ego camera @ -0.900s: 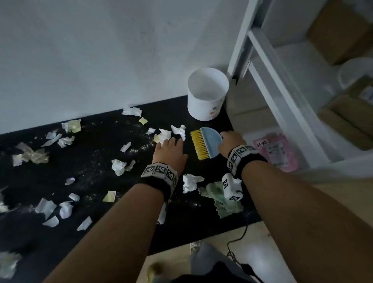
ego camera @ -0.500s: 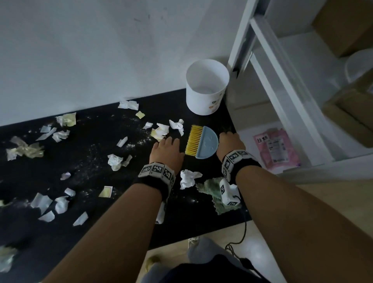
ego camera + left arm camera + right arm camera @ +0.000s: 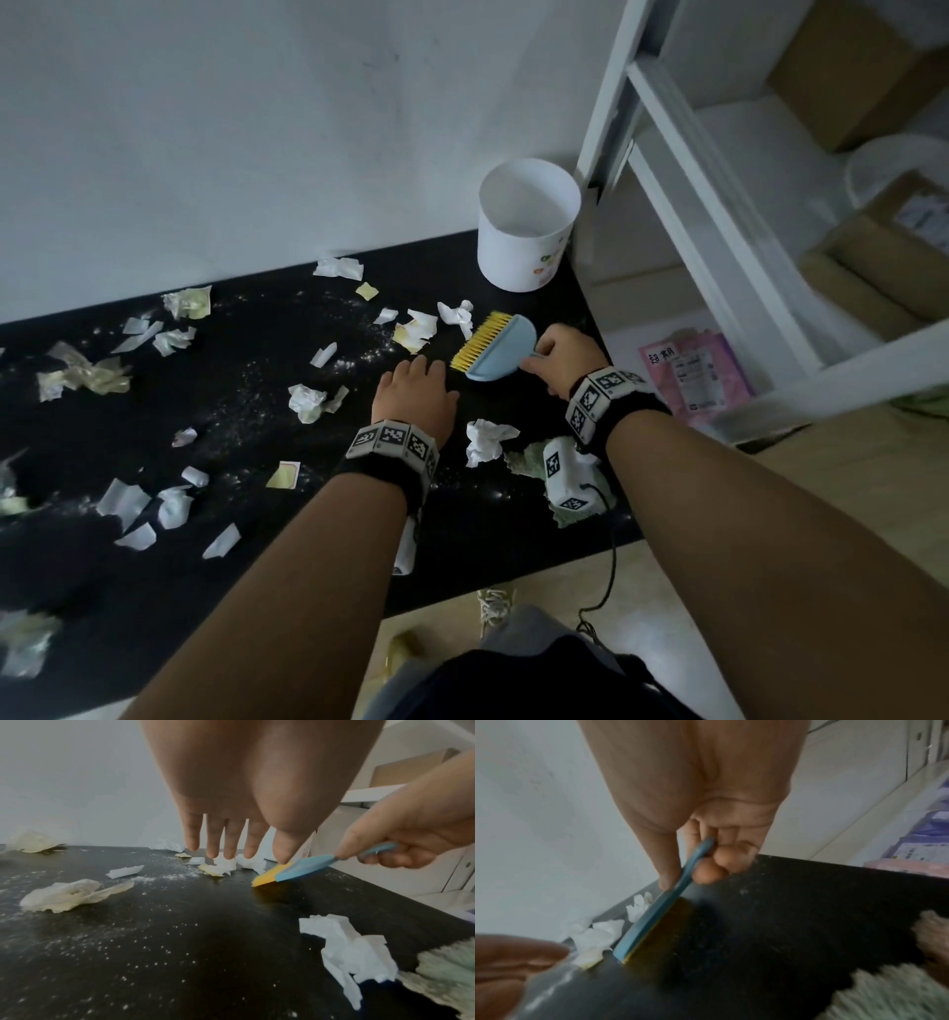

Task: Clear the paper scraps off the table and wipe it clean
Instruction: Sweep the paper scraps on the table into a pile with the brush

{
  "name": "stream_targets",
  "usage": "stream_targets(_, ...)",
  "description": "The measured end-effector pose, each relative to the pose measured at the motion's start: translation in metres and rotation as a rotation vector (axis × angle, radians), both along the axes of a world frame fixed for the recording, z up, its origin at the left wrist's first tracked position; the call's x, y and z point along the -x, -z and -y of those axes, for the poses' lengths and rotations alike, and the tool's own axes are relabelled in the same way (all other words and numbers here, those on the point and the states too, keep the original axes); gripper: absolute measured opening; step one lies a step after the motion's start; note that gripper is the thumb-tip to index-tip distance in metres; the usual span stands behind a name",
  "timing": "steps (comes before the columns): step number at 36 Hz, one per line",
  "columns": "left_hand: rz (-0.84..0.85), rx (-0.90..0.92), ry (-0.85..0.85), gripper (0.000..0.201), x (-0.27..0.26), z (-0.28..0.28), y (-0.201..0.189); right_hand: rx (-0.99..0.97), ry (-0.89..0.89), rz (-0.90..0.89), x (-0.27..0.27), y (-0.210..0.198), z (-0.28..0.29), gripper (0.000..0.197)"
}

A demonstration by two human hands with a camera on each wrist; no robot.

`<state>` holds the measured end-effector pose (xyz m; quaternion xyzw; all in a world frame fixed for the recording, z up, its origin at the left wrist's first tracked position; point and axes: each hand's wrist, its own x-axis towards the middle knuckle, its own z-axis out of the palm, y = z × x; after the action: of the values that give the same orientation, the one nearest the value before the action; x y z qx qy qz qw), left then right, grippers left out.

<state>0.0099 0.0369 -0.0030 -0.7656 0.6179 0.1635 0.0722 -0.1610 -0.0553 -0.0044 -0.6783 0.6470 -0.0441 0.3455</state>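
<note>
A matte black tabletop, dusted with fine white powder, carries crumpled paper scraps, white and pale yellow, too many and too torn to count surely. At its far right corner one smooth white cylindrical bin stands upright against the wall. One fuzzy pale-green cloth lies near the front edge, partly under the right wrist. The right hand grips the handle of one small blue brush (yellow bristles resting on the surface). The left hand hovers flat, fingers straight, just beside the bristles, grasping nothing.
</note>
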Motion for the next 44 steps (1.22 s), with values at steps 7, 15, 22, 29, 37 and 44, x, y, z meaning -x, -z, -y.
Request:
stream_targets(7, -0.039, 0.066, 0.027, 0.047, -0.008, -0.018, -0.013, 0.228, 0.188, 0.153, -0.019, -0.028, -0.009, 0.01)
stream_targets(15, -0.059, 0.096, 0.027, 0.045, -0.022, -0.041, -0.028, 0.39, -0.036, -0.034, -0.035, -0.058, -0.033, 0.02)
stream_targets(22, -0.076, 0.082, 0.012, 0.046, -0.036, -0.058, -0.03, 0.311, -0.019, -0.172, -0.034, -0.038, -0.05, 0.041)
stream_targets(29, -0.059, 0.041, 0.019, 0.048, -0.048, -0.078, -0.027, 0.272, 0.013, -0.162, -0.038, -0.031, -0.064, 0.031)
stream_targets(37, -0.02, 0.062, 0.031, 0.046, -0.067, -0.103, -0.021, 0.236, -0.043, -0.201, -0.056, -0.026, -0.097, 0.041)
stream_targets(44, 0.012, 0.061, 0.033, 0.044, -0.093, -0.134, -0.015, 0.198, -0.078, -0.15, -0.094, -0.028, -0.136, 0.033)
